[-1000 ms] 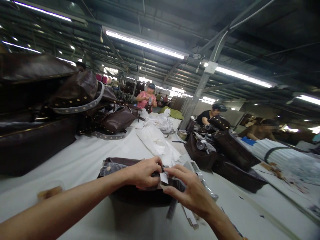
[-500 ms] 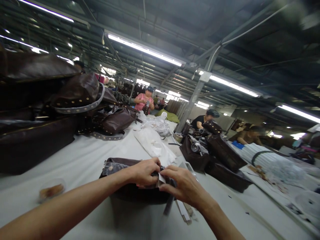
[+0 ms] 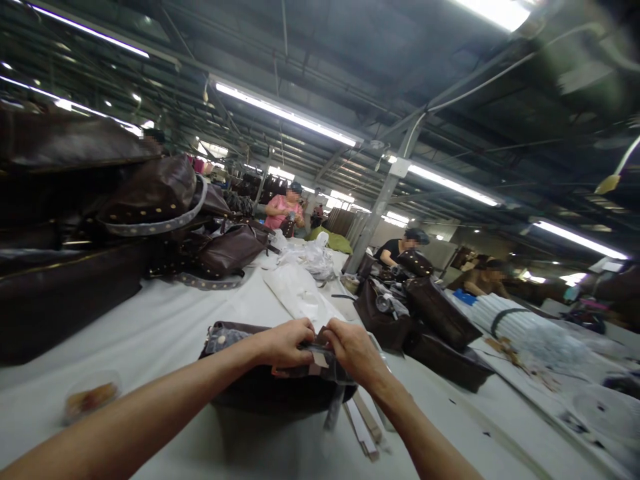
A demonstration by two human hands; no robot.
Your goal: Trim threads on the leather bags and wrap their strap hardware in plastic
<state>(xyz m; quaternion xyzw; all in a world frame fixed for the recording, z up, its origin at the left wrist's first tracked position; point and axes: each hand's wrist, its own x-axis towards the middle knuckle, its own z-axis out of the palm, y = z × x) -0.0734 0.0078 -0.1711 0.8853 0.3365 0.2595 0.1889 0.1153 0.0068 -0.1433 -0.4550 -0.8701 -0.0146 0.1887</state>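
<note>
A dark brown bag (image 3: 270,393) rests on the white table cover in front of me, with grey plastic-wrapped straps along its top. My left hand (image 3: 293,343) is closed on the strap at the bag's upper edge. Fingers bent, my right hand (image 3: 345,343) pinches a dark piece at the same edge, just right of the left hand. A small pale tag (image 3: 319,361) shows between the two hands. Pale strips (image 3: 361,427) lie to the right of the bag.
Brown bags (image 3: 70,287) are piled at left, and more bags (image 3: 443,307) lie at right. A plastic tub (image 3: 93,398) sits front left. Plastic wrapping (image 3: 310,257) is beyond my hands. Co-workers sit farther back, one in a pink shirt (image 3: 277,212).
My right hand has closed its fingers at the bag's edge, where they were spread round the pale tag. The view has tilted slightly.
</note>
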